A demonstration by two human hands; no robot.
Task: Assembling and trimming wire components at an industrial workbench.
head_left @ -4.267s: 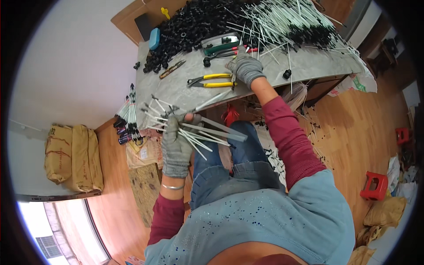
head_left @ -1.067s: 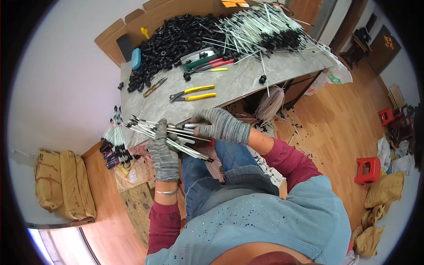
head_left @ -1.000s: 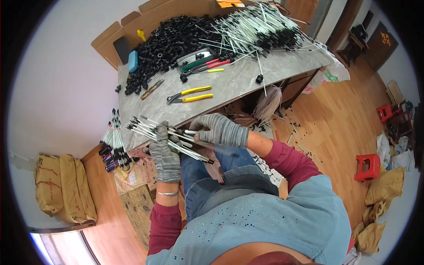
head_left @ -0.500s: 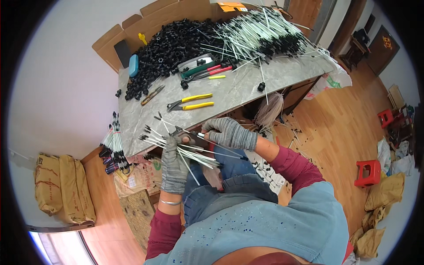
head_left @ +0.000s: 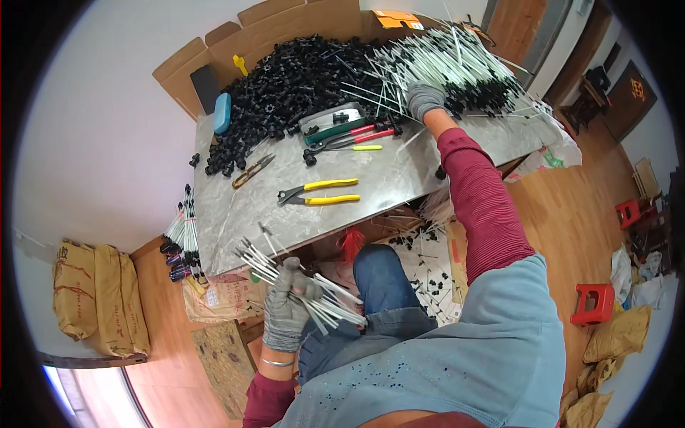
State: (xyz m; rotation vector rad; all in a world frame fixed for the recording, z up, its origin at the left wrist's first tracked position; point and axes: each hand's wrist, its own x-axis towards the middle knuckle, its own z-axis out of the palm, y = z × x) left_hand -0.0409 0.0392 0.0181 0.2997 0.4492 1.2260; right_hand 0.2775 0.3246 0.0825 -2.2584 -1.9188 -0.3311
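Low in front of the table's edge, my left hand (head_left: pixel 287 305), in a grey glove, is closed round a bundle of thin white rods with black tips (head_left: pixel 337 305). The rods stick out on both sides of the fist. My right hand (head_left: pixel 425 100), gloved too, is stretched across the table to the near-left edge of a big heap of similar white rods (head_left: pixel 464 60). Its fingers are hidden, and I cannot see whether it grips any. Left of that heap spreads a pile of small black plastic parts (head_left: pixel 300 78).
Yellow-handled pliers (head_left: pixel 330 184), small snips (head_left: pixel 252 172), red-handled pliers (head_left: pixel 378 134) and a blue case (head_left: pixel 222 113) lie on the grey table (head_left: pixel 235 214). Cardboard (head_left: pixel 285 21) lines its back. Bundled rods (head_left: pixel 190 221) stand at its left; a red stool (head_left: pixel 594 303) is on the right.
My right hand has left the bundle and reached far forward and right to the rod heap. My left hand, still holding its bundle, has dropped slightly nearer to me.
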